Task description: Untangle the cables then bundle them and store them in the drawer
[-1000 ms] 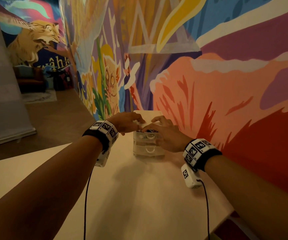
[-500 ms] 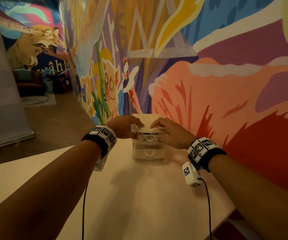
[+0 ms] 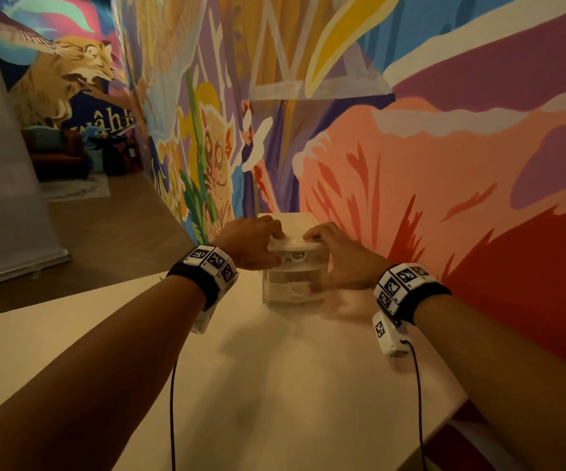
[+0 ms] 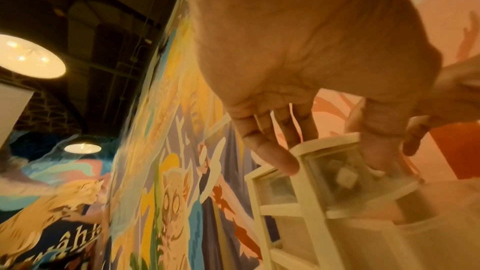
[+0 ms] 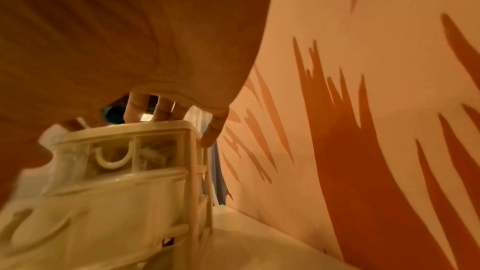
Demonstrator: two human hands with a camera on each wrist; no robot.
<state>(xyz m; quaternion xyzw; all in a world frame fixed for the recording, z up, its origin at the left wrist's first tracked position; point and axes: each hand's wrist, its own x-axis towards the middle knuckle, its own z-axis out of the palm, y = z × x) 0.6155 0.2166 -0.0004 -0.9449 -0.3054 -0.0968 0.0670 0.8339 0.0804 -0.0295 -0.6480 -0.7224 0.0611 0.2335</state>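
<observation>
A small translucent white drawer unit (image 3: 295, 283) stands on the pale table (image 3: 274, 385) close to the painted wall. My left hand (image 3: 254, 243) rests on its top left corner, fingers (image 4: 270, 151) straight along the edge. My right hand (image 3: 336, 256) lies over the top right corner, fingers (image 5: 161, 110) resting on the lid. The top drawer (image 3: 296, 258) sits nearly flush in the frame. Pale bundled cables (image 4: 342, 176) show dimly through its wall, and again as cables (image 5: 153, 155) in the right wrist view, behind the round handle (image 5: 111, 159).
The mural wall (image 3: 444, 198) runs just right of and behind the drawer unit. The table's right edge (image 3: 458, 406) lies near the wall. Black cords (image 3: 172, 402) hang from both wrist cameras. Open floor (image 3: 87, 239) stretches away on the left.
A second ago the top drawer stood open under my fingers, dark cable showing. Now it is pushed in and both hands lie on the unit's top front corners.
</observation>
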